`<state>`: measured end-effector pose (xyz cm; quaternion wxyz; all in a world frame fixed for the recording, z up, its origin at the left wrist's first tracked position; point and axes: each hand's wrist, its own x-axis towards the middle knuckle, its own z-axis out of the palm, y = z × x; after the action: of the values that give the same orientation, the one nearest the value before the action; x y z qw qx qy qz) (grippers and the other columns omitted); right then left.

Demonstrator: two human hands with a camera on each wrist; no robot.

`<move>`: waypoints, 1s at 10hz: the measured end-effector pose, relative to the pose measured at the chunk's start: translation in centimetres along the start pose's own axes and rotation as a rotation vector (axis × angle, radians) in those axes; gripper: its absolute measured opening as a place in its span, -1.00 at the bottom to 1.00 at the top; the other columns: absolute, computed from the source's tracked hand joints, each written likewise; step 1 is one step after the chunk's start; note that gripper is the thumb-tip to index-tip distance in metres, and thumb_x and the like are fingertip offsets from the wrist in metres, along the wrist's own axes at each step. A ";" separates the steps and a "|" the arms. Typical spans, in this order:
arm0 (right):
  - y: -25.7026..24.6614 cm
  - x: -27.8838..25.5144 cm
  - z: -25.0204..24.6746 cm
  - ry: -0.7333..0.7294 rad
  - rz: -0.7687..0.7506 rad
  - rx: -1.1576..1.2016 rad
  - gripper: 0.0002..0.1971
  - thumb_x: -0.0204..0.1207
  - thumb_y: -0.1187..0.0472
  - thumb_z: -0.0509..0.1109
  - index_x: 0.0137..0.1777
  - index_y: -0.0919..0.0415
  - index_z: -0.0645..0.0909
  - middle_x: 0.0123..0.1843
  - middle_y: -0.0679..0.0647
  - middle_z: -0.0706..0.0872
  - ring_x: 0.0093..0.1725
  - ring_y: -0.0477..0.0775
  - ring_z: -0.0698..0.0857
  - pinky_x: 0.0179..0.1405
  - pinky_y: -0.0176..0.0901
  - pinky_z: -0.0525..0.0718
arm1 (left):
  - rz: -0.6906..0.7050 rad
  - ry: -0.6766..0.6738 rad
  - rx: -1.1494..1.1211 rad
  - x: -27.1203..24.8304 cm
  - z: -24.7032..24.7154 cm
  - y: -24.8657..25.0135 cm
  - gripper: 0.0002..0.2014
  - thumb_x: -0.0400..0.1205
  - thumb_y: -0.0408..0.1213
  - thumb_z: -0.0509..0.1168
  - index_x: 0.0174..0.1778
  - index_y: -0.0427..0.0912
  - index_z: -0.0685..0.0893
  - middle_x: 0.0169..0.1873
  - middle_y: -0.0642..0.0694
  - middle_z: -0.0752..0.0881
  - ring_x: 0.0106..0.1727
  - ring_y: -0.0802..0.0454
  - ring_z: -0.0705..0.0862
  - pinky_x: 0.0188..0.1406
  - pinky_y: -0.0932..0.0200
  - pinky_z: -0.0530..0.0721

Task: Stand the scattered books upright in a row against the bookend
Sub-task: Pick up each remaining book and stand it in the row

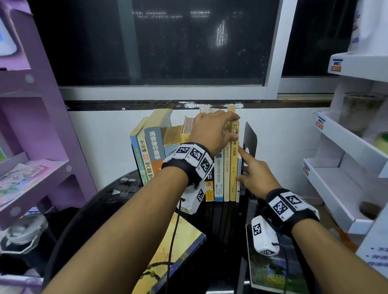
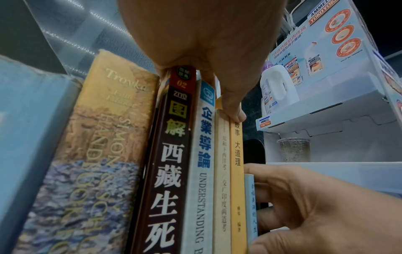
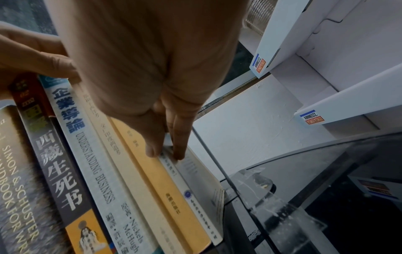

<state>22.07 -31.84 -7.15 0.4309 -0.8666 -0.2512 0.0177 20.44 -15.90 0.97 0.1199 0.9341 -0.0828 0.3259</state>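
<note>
Risk: thin book [image 3: 189,189] may buckle or slip flat while wedged between standing row [image 1: 220,179] and bookend [image 1: 249,136]. Grip: right hand [image 1: 256,177] pinches its spine with thumb and forefinger; left hand [image 1: 210,132] curls over row tops. Early release could topple row.

Your table top [image 1: 223,231] is black, smooth and glossy enough to mirror the books [image 1: 231,167]. The bookend [image 1: 249,134] looks like thin black sheet metal, smooth, with a dull sheen. The brown spine [image 2: 174,154] is glossy laminated paper; the handbook spine [image 2: 97,154] is scuffed, frayed paper. The white rack [image 1: 352,155] beside you looks like matt cardboard. Your wristbands [image 1: 178,168] are black cloth.
</note>
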 end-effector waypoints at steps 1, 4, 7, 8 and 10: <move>0.0 0.1 0.0 0.002 -0.004 -0.003 -0.17 0.58 0.48 0.33 0.68 -0.15 0.07 0.33 0.08 0.66 0.34 0.06 0.66 0.22 0.01 0.69 | 0.000 0.000 0.006 0.0 0.0 0.0 -0.57 0.58 0.00 0.36 0.38 0.09 0.55 0.30 0.06 0.66 0.31 0.01 0.60 0.49 -0.11 0.31; 0.2 0.6 0.1 0.032 0.031 0.036 -0.19 0.56 0.51 0.35 0.67 -0.14 0.18 0.34 0.08 0.66 0.33 0.11 0.67 0.20 0.06 0.72 | -0.002 0.001 -0.007 -0.1 -0.1 0.1 -0.58 0.58 -0.01 0.36 0.37 0.10 0.56 0.29 0.06 0.67 0.30 0.02 0.61 0.50 -0.12 0.30; -0.5 0.1 -0.2 0.029 0.015 -0.107 -0.18 0.58 0.43 0.37 0.67 -0.15 0.07 0.32 0.12 0.66 0.25 0.13 0.71 0.19 0.05 0.72 | 0.031 -0.058 0.062 -0.5 -0.6 0.6 -0.48 0.58 0.08 0.31 0.47 0.11 0.46 0.38 0.09 0.61 0.39 0.02 0.54 0.52 -0.13 0.26; -0.7 -0.4 -0.6 0.031 -0.009 -0.129 -0.21 0.57 0.40 0.39 0.66 -0.12 0.11 0.33 0.11 0.67 0.17 0.07 0.73 0.17 0.01 0.74 | 0.021 -0.100 0.051 -0.6 -1.0 0.8 -0.47 0.60 0.11 0.26 0.49 0.10 0.43 0.44 0.08 0.56 0.45 0.01 0.49 0.54 -0.18 0.22; -1.5 -2.2 -2.1 0.025 -0.010 -0.146 -0.37 0.56 0.40 0.41 0.59 0.07 0.33 0.42 0.08 0.61 0.02 -0.11 0.65 -0.01 -0.32 0.64 | 0.024 -0.139 0.024 -1.6 -2.3 1.5 -0.46 0.60 0.03 0.29 0.52 0.08 0.40 0.50 0.05 0.50 0.51 0.00 0.42 0.57 -0.15 0.21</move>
<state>20.02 -33.58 -5.12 0.3698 -0.8946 -0.2506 -0.0133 17.55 -16.55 1.95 0.0987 0.9548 -0.0983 0.2626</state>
